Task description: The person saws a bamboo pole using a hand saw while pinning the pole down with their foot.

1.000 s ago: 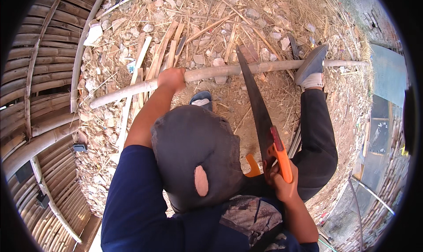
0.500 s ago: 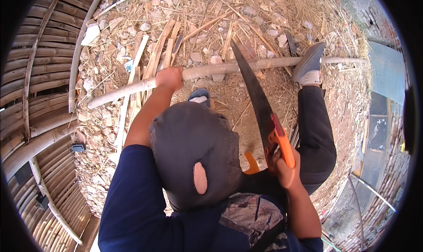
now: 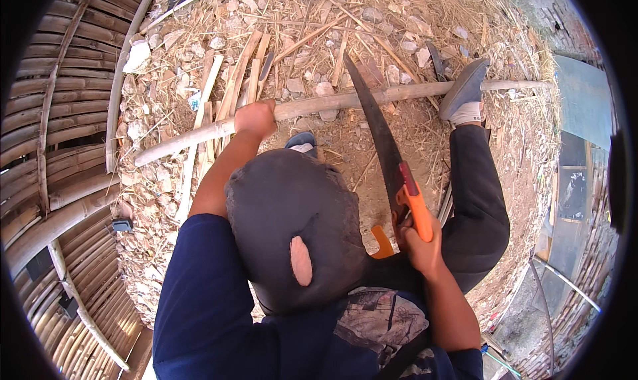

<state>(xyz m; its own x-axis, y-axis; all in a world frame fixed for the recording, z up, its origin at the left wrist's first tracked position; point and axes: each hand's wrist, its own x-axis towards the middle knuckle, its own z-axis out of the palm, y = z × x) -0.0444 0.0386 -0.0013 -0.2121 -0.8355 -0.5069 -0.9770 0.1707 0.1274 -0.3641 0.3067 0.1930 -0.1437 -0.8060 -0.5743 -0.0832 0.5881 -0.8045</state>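
Note:
A long pale bamboo pole [image 3: 345,101] lies across the straw-covered ground. My left hand [image 3: 254,117] grips it near its left part. My right hand [image 3: 419,244] holds the orange handle of a hand saw [image 3: 375,131], whose dark blade slants up and crosses the pole near its middle. My right foot in a grey shoe [image 3: 465,88] rests on the pole's right part. The other shoe [image 3: 302,141] shows just below the pole. A dark cap covers the head in the centre of the view.
Several split bamboo strips [image 3: 232,88] lie behind the pole among stones and straw. A stack of thick bamboo poles [image 3: 60,134] fills the left side. A blue-grey sheet [image 3: 585,101] and metal rods lie at the right.
The saw has been drawn back toward me, with my right hand and the handle lower and nearer the body. The left hand stays on the pole.

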